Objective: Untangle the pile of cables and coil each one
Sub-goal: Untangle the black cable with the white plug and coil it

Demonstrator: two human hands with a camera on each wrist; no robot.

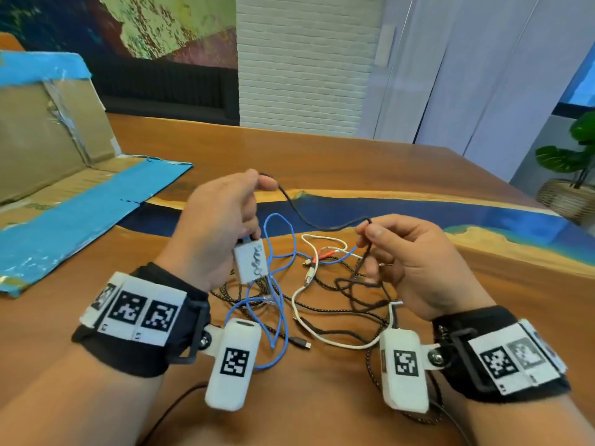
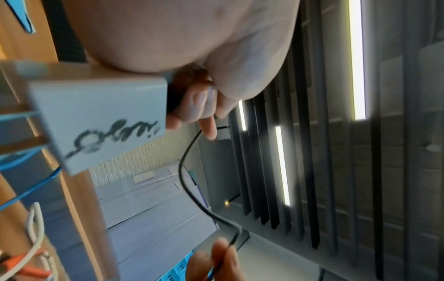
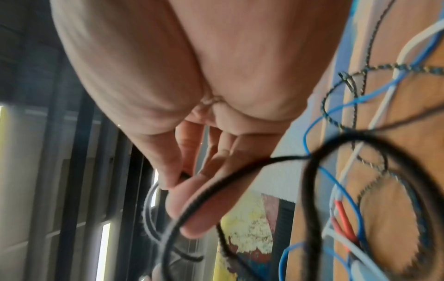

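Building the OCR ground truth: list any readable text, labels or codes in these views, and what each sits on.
White charger held in the left hand: black handwritten scrawl, not legible as words.
Wrist bands and wrist cameras: square black-and-white marker codes, no letters or numbers.
Cardboard: no readable print.
No other text shows.

A wooden table (image 1: 354,156) with a blue resin band was set before a white brick wall (image 1: 302,59). Flattened cardboard (image 1: 48,140) lay at its left; a potted plant (image 1: 576,162) stood at right beside pale panels (image 1: 483,69).
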